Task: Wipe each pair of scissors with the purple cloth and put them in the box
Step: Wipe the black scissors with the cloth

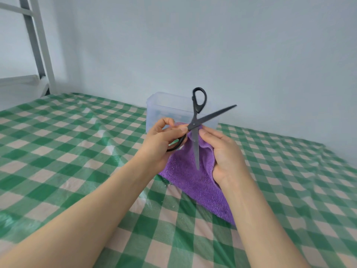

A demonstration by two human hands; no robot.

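Black scissors (pixel 193 124) held up in the air in front of the box (pixel 152 113), blades spread wide in an X: one handle loop sticks straight up, one blade points up and right, the other blade points straight down. Left hand (pixel 164 140) grips the lower handle loop, fingers curled round it, thumb and forefinger pinched close to the pivot, wrist bent up, forearm coming in from lower left. Right hand (pixel 226 153) holds the purple cloth (pixel 193 182), palm turned toward the left hand, thumb tip just beside the top of the downward blade; the other fingers are curled behind the cloth and mostly hidden. Cloth lies bunched against that hand directly behind the downward blade, touching it or nearly, cannot tell which; the rest hangs down toward the green-and-white checked cover (pixel 77 151). Both forearms bare, raised off the cover. Box is clear plastic, lid off, standing on the cover near the pale wall (pixel 231 45), just behind the hands; contents too blurred to make out. Grey metal frame (pixel 36 45) at far left.
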